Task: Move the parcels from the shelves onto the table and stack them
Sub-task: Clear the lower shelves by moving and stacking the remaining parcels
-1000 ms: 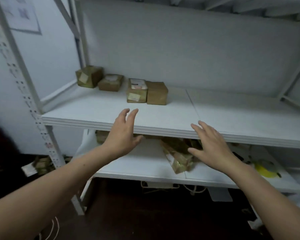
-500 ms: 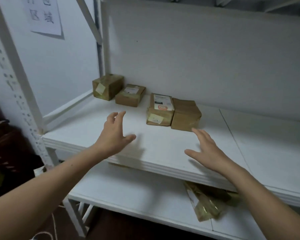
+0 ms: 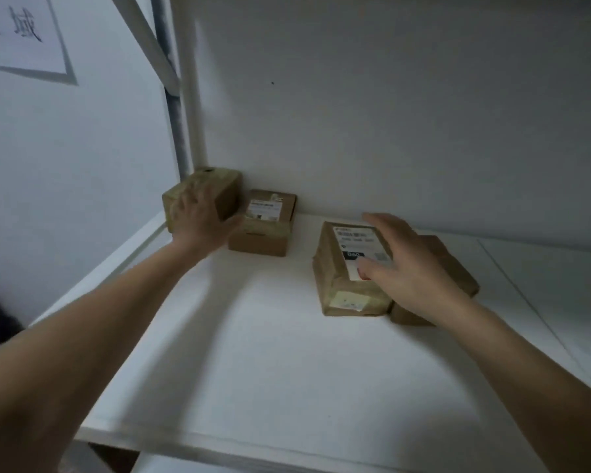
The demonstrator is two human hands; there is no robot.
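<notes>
Brown cardboard under both hands. Left hand [image 3: 202, 221]: fingers spread flat against the front of the squat brown cardboard box [image 3: 219, 179] in the back-left corner, thumb out to the right. It is blurred, and no curl round the box is visible. Right hand [image 3: 411, 268]: open, fingers splayed over the top of the tall brown paper-wrapped parcel with a white shipping label [image 3: 338, 285], thumb tip on the label. Whether the other fingers touch is unclear. Plain brown cardboard box [image 3: 408, 317] touches that parcel's right side, partly under the wrist. Low brown box with a white label [image 3: 265, 230] sits just right of the corner box. All four are on the white shelf board [image 3: 253, 370]. White paper sign [image 3: 24, 32] on the left wall.
</notes>
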